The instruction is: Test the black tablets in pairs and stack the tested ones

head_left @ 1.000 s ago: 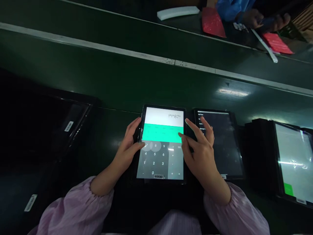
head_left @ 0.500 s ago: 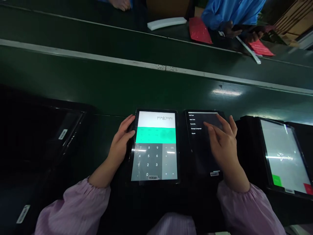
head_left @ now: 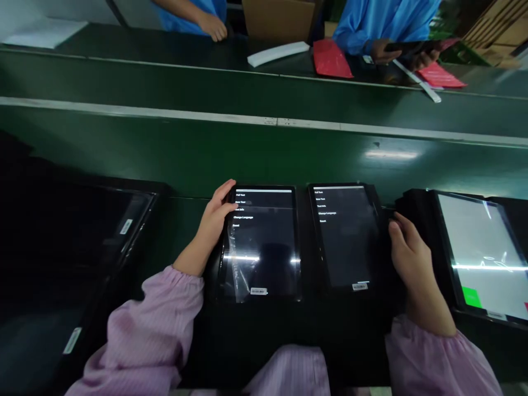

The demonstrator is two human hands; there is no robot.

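My left hand [head_left: 212, 223] grips the upper left edge of a tablet [head_left: 264, 247], its thumb lying over the screen's border. This tablet shows a dark menu with white lines of text, and a loose clear film wrinkles along its left side. A second tablet [head_left: 346, 247] lies just to the right with the same dark menu. Beyond its right side is my right hand [head_left: 410, 250], fingers curled in and thumb close to them. Against the dark surface there, I cannot make out what its fingertips hold.
At right, another tablet [head_left: 482, 247] shows a pale screen with a green square. Dark tablets [head_left: 124, 242] lie at left. Across the divider [head_left: 206, 116] are a white foam strip [head_left: 278, 54], a red pouch [head_left: 331, 58], and two people in blue; one holds a dark device [head_left: 408, 48].
The left tablet's screen has switched from a calculator to the dark menu. My right hand has left the second tablet's screen, moving right and slightly down. My left hand still holds its tablet's edge.
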